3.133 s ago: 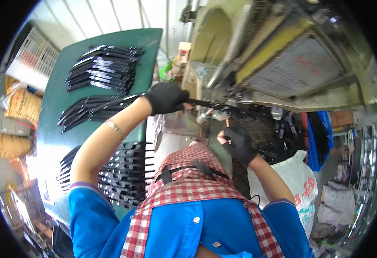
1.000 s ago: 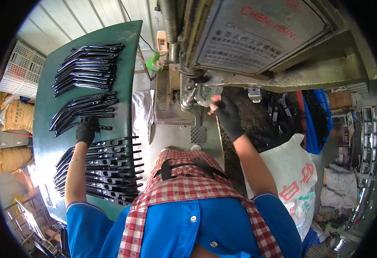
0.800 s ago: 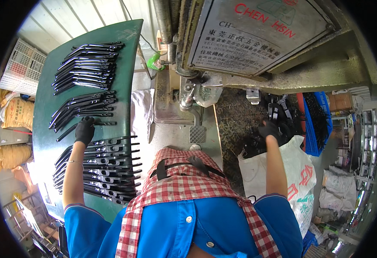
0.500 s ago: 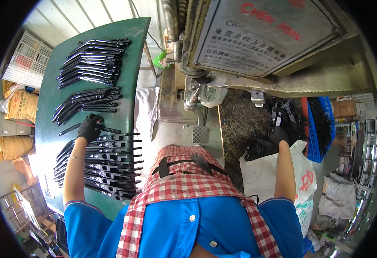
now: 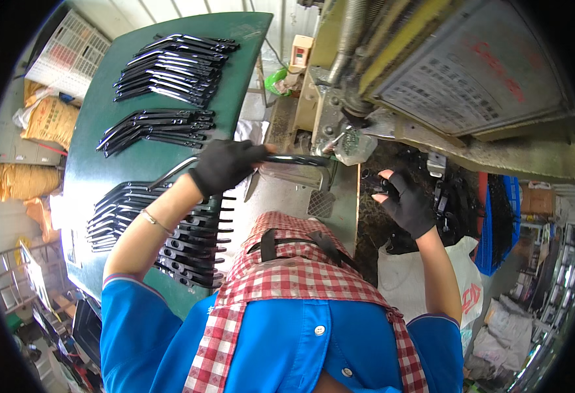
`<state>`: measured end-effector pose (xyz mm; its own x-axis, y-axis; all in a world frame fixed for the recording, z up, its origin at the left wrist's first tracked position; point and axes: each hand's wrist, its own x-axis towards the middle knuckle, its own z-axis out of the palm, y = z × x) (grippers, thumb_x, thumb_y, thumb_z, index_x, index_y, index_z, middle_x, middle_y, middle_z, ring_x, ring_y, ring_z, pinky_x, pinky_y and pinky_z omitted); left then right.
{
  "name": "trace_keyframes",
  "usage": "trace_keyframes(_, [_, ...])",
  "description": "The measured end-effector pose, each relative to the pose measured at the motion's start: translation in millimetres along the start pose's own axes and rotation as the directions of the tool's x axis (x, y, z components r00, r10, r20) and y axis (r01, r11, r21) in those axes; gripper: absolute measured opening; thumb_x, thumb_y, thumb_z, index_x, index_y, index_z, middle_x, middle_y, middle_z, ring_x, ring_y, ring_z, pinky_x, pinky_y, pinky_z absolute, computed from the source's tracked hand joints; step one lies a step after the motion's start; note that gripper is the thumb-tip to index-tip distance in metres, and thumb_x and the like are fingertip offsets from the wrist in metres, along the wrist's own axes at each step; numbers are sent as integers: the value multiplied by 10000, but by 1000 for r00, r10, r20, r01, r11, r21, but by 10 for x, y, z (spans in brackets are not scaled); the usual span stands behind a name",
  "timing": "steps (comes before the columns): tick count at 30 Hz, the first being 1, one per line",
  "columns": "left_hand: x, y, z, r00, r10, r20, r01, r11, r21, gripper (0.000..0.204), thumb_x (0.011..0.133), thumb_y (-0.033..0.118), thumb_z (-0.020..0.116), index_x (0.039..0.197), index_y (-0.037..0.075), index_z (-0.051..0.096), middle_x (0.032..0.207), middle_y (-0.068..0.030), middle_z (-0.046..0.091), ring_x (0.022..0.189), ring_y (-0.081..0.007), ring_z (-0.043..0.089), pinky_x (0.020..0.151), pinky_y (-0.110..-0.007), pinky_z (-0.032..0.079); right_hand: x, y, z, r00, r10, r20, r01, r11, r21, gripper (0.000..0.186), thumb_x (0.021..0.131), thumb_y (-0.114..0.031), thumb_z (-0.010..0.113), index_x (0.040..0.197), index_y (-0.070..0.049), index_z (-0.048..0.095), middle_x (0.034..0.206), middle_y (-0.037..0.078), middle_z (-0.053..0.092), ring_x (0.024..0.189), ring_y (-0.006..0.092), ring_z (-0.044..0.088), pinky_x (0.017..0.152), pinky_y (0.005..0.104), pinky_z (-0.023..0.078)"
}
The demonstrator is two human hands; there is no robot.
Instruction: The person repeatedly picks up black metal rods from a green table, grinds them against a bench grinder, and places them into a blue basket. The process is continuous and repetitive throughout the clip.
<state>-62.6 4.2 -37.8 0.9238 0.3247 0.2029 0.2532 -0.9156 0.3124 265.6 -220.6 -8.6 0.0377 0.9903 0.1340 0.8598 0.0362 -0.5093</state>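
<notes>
Black-gloved left hand (image 5: 225,165) clamped round one long black metal bar (image 5: 281,159), held level, its far end reaching the machine (image 5: 431,85), bent tail end poking out left over the green table (image 5: 136,157). Right hand (image 5: 405,203), also in a black fingerless glove, empty, fingers spread apart, raised just right of the machine's work plate (image 5: 300,196) and over a dark heap of parts (image 5: 461,209). Two hands, well apart, one bar between hand and machine.

Green table on the left carries three groups of the same black bars: far stack (image 5: 176,69), middle stack (image 5: 156,128), near row (image 5: 163,226) laid side by side under the left forearm. Exact count per group cannot be told, each well over five.

One white sack (image 5: 425,275) below the right wrist. One blue crate (image 5: 497,223) right of the heap. Two tan sacks (image 5: 48,121) at the far left, one white basket (image 5: 68,56) above them. Person wears a blue shirt and a red-checked apron (image 5: 287,288).
</notes>
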Motion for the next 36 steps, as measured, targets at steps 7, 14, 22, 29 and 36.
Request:
trace_keyframes(7, [185,367,-232,998,-30,63,39,990,-138,308,908,434,564,1025,154,616,701,-113,612,646,-352,614,555,-467,442,169,-400,-30,996,-87,-24,87,996,-16,348,778,-225,761,1072,-95,630,846,106,661,745,291,648,655,357,509])
trace_keyframes(14, [249,438,-285,986,-1,164,-8,999,53,289,909,434,557,894,147,582,610,-94,582,560,-329,606,503,-452,447,282,-558,34,991,-98,88,117,961,-250,334,781,-306,759,997,-87,630,761,115,649,682,324,640,599,395,493])
trace_keyframes(22, [311,372,-286,988,7,153,-21,996,91,291,909,427,562,891,137,578,602,-92,584,543,-326,605,496,-449,454,403,-628,47,989,-138,56,149,948,-282,310,825,-322,709,980,-74,606,743,116,637,651,332,622,582,428,466])
trace_keyframes(29, [375,390,-226,994,-36,104,38,999,-19,282,922,413,552,915,132,573,617,-127,596,562,-367,602,507,-476,446,581,-621,-79,965,-254,61,243,794,-557,292,804,-352,704,936,-110,609,833,110,620,757,322,621,593,436,459])
trace_keyframes(36, [733,209,-289,994,-34,103,30,999,34,250,906,367,584,940,120,562,587,-122,579,554,-356,597,504,-470,444,728,-327,-43,985,-166,-43,133,899,-417,379,813,-392,712,1073,-124,653,908,106,658,805,337,631,686,441,490])
